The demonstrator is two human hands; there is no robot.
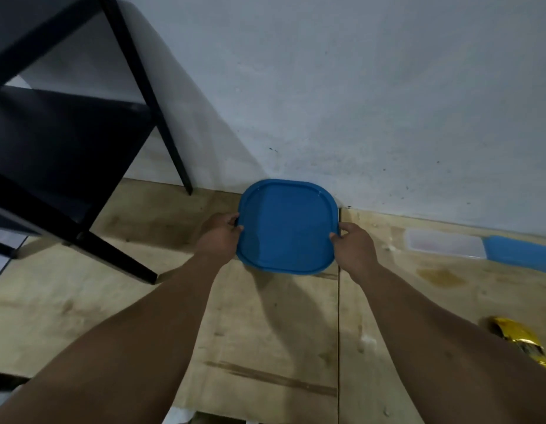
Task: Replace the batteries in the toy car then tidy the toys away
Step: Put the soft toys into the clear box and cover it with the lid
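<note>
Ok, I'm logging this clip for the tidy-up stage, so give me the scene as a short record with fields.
held item: blue lid, square with rounded corners
left hand: left hand grips the lid's left edge
right hand: right hand grips the lid's right edge
surface: wooden floor by a white wall
nearby: black shelf, clear container, gold toy car at right

No text, label or number can be read anywhere (the gold wrapper [522, 344] is too blurred).
</note>
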